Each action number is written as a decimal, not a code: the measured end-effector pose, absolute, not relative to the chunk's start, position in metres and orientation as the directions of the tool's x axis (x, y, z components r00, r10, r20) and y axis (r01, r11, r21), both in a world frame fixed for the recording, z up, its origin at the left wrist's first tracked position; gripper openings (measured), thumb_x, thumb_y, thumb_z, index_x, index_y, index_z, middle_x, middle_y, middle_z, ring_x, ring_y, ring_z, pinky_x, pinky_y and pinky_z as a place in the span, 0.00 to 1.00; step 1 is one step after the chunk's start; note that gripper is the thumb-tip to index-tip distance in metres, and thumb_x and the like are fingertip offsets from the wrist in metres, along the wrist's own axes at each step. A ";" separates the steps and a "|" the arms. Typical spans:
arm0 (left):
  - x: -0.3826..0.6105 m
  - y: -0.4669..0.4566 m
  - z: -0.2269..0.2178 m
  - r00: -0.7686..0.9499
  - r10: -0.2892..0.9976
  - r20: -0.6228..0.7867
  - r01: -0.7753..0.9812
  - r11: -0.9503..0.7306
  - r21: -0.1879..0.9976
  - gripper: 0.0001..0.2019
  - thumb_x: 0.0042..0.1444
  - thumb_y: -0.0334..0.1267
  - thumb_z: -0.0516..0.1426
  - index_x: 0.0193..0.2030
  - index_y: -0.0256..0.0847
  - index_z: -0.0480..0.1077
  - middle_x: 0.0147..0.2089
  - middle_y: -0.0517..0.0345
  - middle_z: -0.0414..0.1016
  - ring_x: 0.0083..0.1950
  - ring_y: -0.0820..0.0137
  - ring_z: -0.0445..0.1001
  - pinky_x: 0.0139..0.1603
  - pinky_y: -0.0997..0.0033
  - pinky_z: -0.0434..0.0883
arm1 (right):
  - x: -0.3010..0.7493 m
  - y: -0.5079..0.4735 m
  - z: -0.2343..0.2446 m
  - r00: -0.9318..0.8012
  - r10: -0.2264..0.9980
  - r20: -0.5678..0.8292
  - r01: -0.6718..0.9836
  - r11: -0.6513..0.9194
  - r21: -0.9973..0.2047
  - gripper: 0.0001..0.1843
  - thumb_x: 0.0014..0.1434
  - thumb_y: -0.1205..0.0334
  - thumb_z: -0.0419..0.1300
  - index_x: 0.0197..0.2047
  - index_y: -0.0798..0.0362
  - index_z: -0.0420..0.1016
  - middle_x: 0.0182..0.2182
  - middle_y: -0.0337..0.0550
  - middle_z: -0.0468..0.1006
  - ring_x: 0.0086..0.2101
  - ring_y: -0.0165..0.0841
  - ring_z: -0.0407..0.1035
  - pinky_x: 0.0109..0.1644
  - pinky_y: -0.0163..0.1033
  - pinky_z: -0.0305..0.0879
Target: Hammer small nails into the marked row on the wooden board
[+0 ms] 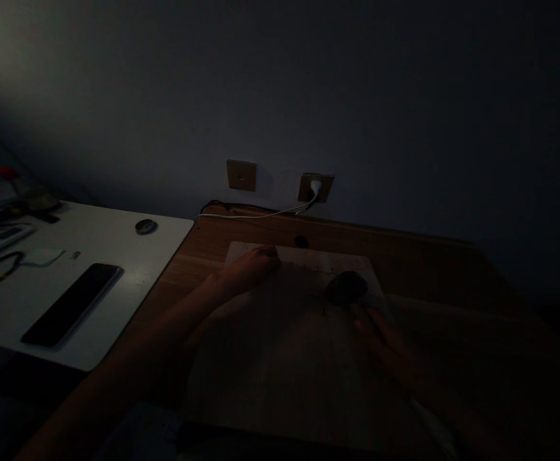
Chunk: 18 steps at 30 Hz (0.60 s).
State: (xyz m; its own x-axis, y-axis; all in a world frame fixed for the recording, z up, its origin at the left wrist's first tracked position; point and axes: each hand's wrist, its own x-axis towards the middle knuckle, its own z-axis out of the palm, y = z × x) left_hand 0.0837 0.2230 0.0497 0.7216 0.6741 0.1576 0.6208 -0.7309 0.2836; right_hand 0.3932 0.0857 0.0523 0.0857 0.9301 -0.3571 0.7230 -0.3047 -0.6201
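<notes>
The scene is very dark. A pale sheet or cloth (280,358) lies spread on a wooden desk (404,256). My left hand (248,267) rests at its far left corner, fingers curled down on the edge. My right hand (385,342) lies flat on the right part of the sheet, fingers stretched toward a dark rounded object (347,287) that sits on the sheet just beyond my fingertips. What that object is cannot be made out.
A white table (116,282) adjoins on the left with a black phone (73,303), a small round object (146,226), cables and clutter at the far left. On the wall are a switch plate (241,175) and a socket (315,187) with a white plug and cable.
</notes>
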 end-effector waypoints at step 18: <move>0.094 0.231 0.018 0.447 0.839 0.310 0.550 -0.531 0.645 0.09 0.58 0.27 0.58 0.44 0.38 0.77 0.41 0.55 0.80 0.39 0.70 0.79 0.41 0.75 0.73 | 0.373 0.096 0.061 0.092 0.957 -0.276 0.664 -0.265 -0.699 0.37 0.59 0.32 0.52 0.58 0.51 0.76 0.48 0.54 0.83 0.47 0.50 0.77 0.51 0.53 0.72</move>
